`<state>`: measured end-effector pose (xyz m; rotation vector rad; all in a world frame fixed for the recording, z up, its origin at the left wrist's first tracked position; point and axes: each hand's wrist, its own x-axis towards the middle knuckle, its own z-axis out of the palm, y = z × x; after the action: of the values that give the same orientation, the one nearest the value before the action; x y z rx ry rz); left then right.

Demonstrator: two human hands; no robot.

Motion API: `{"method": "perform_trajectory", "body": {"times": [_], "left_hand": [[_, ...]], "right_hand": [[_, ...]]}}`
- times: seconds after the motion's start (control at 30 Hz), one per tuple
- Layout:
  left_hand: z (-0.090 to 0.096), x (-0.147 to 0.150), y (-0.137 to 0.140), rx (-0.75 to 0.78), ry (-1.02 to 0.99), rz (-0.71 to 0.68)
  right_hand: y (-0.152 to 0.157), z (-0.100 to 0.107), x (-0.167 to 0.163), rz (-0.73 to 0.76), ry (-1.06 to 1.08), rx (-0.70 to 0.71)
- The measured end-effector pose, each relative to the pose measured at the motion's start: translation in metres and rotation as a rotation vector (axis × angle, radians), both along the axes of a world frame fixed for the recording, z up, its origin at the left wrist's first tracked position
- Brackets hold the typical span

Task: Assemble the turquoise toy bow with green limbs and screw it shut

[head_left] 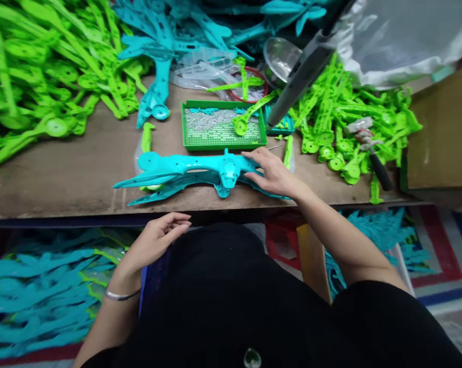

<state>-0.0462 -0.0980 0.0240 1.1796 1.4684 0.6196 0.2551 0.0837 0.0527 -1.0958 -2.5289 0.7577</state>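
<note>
A long turquoise plastic part (200, 163) with pointed wing-like ends lies across the front of the workbench. My right hand (271, 171) grips its right arm, fingers over the far side and thumb on the near side. Just below the bench edge hovers my left hand (158, 237), loosely bent, with nothing visible in it. Behind the turquoise part sits a green tray (224, 148) of small silvery pieces, probably screws. One lime-green plastic arm (241, 122) leans over the tray's right side. Short lime-green pieces stand at left (146, 138) and right (288, 151) of the turquoise part.
Heaps of lime-green parts (43, 61) fill the left and right, with turquoise parts (160, 76) at the back. A grey bar-shaped tool (303, 76) hangs over the bench near a metal bowl (280, 56). A black-handled tool (378, 168) lies right. Turquoise parts (35, 286) are piled below left.
</note>
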Motion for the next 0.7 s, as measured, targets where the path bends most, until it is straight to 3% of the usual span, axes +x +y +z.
{"method": "perform_trajectory", "body": {"times": [0.3, 0.7], "left_hand": [[-0.008, -0.008, -0.009, -0.002, -0.111, 0.171], [-0.016, -0.045, -0.012, 0.168, -0.076, 0.876]], "right_hand": [[-0.003, -0.008, -0.002, -0.015, -0.071, 0.052], [0.003, -0.009, -0.008, 0.065, -0.163, 0.057]]}}
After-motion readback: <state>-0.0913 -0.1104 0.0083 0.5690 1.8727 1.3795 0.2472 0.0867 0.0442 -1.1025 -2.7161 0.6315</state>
